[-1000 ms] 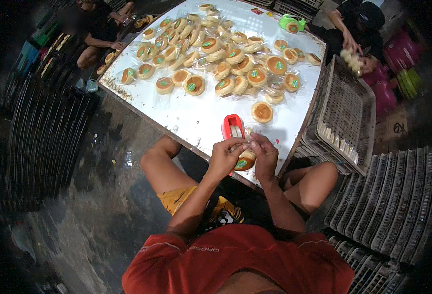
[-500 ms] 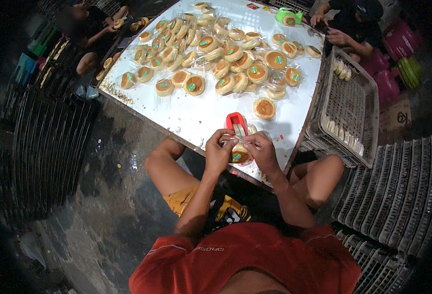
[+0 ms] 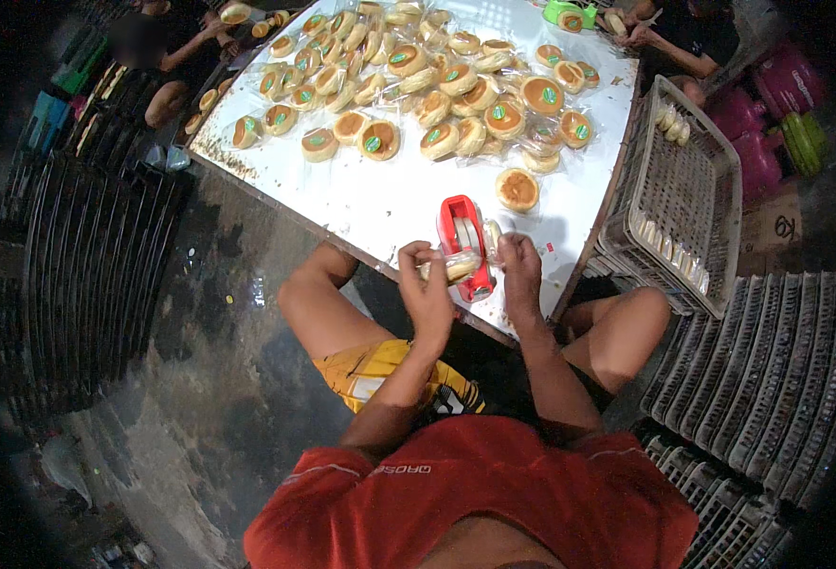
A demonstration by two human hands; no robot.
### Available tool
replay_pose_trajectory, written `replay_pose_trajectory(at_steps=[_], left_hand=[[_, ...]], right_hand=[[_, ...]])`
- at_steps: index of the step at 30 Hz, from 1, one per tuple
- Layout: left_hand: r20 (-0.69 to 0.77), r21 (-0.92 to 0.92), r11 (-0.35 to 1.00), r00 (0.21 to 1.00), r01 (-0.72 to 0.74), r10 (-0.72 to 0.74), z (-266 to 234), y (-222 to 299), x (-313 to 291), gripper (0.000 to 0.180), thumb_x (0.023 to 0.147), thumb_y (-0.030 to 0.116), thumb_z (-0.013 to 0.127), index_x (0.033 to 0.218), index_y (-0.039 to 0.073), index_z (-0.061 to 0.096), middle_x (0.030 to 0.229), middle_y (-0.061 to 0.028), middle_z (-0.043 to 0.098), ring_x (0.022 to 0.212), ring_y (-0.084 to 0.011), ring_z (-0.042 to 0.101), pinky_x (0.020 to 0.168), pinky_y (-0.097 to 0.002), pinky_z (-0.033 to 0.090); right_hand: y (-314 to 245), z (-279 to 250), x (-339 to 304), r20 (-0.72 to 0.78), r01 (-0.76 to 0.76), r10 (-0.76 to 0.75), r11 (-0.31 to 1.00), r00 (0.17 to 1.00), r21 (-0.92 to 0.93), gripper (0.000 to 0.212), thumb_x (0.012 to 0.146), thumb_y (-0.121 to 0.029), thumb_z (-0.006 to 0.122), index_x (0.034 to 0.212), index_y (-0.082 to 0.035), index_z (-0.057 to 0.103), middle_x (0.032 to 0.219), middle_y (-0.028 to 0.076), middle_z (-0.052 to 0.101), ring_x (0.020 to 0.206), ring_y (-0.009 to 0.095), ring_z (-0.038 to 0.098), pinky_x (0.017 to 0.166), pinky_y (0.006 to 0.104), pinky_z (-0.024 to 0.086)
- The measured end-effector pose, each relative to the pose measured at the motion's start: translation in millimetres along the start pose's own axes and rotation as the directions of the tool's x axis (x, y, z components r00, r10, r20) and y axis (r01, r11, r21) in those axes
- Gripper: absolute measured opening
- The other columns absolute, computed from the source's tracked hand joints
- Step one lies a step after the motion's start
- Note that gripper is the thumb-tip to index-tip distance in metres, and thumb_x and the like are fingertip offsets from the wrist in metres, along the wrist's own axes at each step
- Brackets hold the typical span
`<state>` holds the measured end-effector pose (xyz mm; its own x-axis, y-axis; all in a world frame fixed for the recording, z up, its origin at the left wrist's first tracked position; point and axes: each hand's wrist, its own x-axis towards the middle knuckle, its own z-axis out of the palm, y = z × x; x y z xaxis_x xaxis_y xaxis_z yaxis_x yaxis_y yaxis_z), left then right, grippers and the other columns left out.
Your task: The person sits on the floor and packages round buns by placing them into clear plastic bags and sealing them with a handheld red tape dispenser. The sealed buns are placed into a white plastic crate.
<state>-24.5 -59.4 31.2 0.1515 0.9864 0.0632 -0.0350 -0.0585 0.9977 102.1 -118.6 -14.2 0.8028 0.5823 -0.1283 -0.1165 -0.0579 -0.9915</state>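
Note:
A red tape dispenser (image 3: 482,284) with a pale roll stands at the table's near edge, between my hands. My left hand (image 3: 424,289) is closed around a bun (image 3: 460,266) in clear plastic, tilted edge-up over the dispenser's left side. To the dispenser's right, my right hand (image 3: 522,270) has bent, closed fingers; what they pinch, if anything, cannot be made out. Right against those fingertips is another pale wrapped bun (image 3: 492,233), partly hidden. A lone brown-topped bun (image 3: 517,190) lies just beyond on the white table (image 3: 380,207).
Many bagged buns (image 3: 442,95) with green labels are heaped across the far table. A plastic crate (image 3: 641,185) with some buns stands at the right, near stacked crates (image 3: 759,379). Black trays (image 3: 96,284) are stacked left. Co-workers sit at both far corners; a green dispenser (image 3: 570,14) is near one.
My hands, together over the bun in front of the dispenser, have parted. The left has turned the bun edge-up and moved it beside the dispenser; the right has shifted right. The dispenser now shows fully.

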Motion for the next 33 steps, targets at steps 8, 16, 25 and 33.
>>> replay_pose_trajectory(at_steps=[8, 16, 25, 33], left_hand=[[0.04, 0.015, 1.0, 0.999, -0.02, 0.02, -18.8, -2.9, 16.0, 0.02, 0.09, 0.004, 0.059, 0.109, -0.001, 0.055, 0.089, -0.0048, 0.055, 0.083, -0.0123, 0.052, 0.076, -0.0281, 0.045], [0.189, 0.016, 1.0, 0.982, 0.025, -0.028, -11.2, -7.6, 7.0, 0.02, 0.09, 0.005, 0.059, 0.109, -0.001, 0.055, 0.086, -0.005, 0.056, 0.082, -0.0126, 0.053, 0.075, -0.0276, 0.046], [0.319, -0.002, 0.999, 0.947, 0.046, -0.043, 0.3, 11.7, 0.4, 0.019, 0.091, 0.005, 0.059, 0.109, -0.001, 0.055, 0.092, -0.0059, 0.057, 0.085, -0.0129, 0.054, 0.077, -0.0272, 0.046], [0.43, -0.007, 0.928, 0.837, -0.371, 0.338, 61.8, -10.0, -1.6, 0.02, 0.091, 0.007, 0.057, 0.109, -0.003, 0.057, 0.1, -0.0161, 0.057, 0.099, -0.0315, 0.056, 0.092, -0.0402, 0.043]], right_hand=[[51.9, -25.8, -26.5, 0.298, 0.081, 0.056, 0.9, 0.953, -0.428, 0.032, 0.084, -0.027, 0.073, 0.077, 0.004, 0.068, 0.072, 0.01, 0.061, 0.071, 0.018, 0.056, 0.066, 0.0346, 0.044], [-9.0, -39.1, -36.8, 0.418, 0.03, 0.111, 0.948, 0.902, -0.316, 0.028, 0.083, -0.02, 0.074, 0.093, 0.005, 0.067, 0.099, 0.013, 0.061, 0.09, 0.024, 0.063, 0.082, 0.0344, 0.05], [-66.8, -24.8, -24.4, 0.455, 0.357, -0.224, 0.905, 0.862, -0.231, 0.028, 0.086, -0.015, 0.07, 0.111, -0.003, 0.062, 0.116, 0.016, 0.055, 0.109, 0.027, 0.057, 0.095, 0.0383, 0.047], [-18.7, -22.3, -10.0, 0.176, -0.23, 0.148, 0.585, 0.973, 0.778, 0.035, 0.1, -0.015, 0.053, 0.133, -0.005, 0.051, 0.125, 0.01, 0.053, 0.112, 0.021, 0.055, 0.099, 0.031, 0.044]])
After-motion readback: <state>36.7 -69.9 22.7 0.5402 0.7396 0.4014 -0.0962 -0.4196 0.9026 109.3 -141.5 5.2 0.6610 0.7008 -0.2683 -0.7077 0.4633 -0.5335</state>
